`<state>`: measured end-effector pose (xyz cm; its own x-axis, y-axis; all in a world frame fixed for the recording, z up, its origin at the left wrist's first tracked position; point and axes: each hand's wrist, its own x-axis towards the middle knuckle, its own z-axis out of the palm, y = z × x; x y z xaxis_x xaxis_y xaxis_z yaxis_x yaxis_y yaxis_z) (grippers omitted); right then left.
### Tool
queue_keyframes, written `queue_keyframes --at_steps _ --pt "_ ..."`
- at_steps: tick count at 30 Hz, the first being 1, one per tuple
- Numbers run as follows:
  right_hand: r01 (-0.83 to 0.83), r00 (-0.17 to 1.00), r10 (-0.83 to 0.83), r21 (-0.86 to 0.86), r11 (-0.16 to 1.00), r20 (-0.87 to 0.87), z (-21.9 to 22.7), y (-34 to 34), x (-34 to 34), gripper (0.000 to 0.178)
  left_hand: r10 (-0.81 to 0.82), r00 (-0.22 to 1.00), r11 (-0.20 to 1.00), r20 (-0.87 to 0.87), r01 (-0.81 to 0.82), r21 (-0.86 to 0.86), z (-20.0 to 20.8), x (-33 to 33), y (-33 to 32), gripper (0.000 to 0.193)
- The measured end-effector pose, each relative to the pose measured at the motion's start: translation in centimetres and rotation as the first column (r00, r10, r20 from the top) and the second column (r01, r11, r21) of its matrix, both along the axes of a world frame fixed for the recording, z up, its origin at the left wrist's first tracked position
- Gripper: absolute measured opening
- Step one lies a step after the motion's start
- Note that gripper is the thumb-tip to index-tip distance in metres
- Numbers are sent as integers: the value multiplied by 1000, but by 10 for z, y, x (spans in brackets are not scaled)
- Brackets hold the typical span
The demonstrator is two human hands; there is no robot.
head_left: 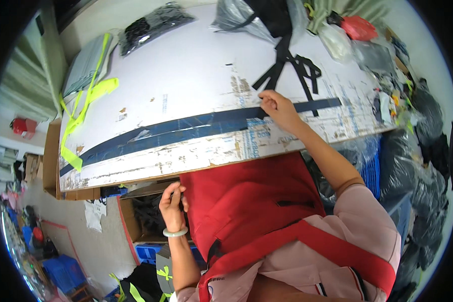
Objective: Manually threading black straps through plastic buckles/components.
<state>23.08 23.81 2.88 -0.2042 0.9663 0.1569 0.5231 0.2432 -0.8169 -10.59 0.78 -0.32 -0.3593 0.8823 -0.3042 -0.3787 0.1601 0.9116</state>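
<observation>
My right hand [279, 109] is over the table, its fingertips pinched together at a black strap [268, 79]. The strap belongs to a tangle of black webbing [283, 49] hanging from a black fabric piece [272, 15] at the far side. My fingers partly hide its end. My left hand [172, 207], with a pale bangle at the wrist, hovers just off the table's near edge beside my red apron [251, 201]. Its fingers are curled, and nothing shows in them. Dark blue tape strips [186, 124] run along the white, scuffed tabletop [186, 75].
Neon-yellow straps [88, 100] trail from a grey folded stack [88, 65] at the left. A clear bag of black pieces [153, 26] lies at the back. Plastic bags [357, 27] crowd the right end. Below the table stands an open carton [146, 214].
</observation>
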Motion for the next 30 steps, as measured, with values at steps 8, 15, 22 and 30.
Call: queue_keyframes --at_steps 8,15,22,30 --pt "-289 933 261 84 954 249 -15 56 -77 48 41 803 990 -595 48 133 19 -15 105 18" --pt "-294 940 239 221 930 244 -45 169 -144 44 246 602 968 -759 -118 220 -20 -45 131 17" --pt "-156 966 43 443 883 255 -75 310 -192 45 221 581 974 -784 -95 204 -9 -44 137 17" --pt "44 935 -244 601 798 257 -80 424 -259 38 194 537 981 -821 -122 151 -4 -51 131 17"
